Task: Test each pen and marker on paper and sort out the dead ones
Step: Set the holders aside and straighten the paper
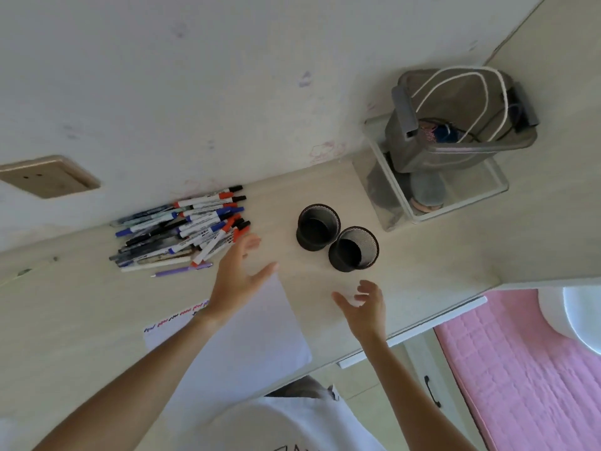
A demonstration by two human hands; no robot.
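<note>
Pens: our pile [182, 231] lies at ten o'clock on the table [422, 255].
Left hand [239, 278]: released, above the paper [253, 336].
Right hand [364, 309]: released, fingers relaxed, near two cups [336, 240].

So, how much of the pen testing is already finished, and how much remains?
Done: the paper carries a row of red and blue scribbles along its far-left edge, so some testing seems done. In hand: nothing; the left hand and right hand hover open. Left: the pile of pens and markers lies unsorted, and both mesh cups look empty.
</note>
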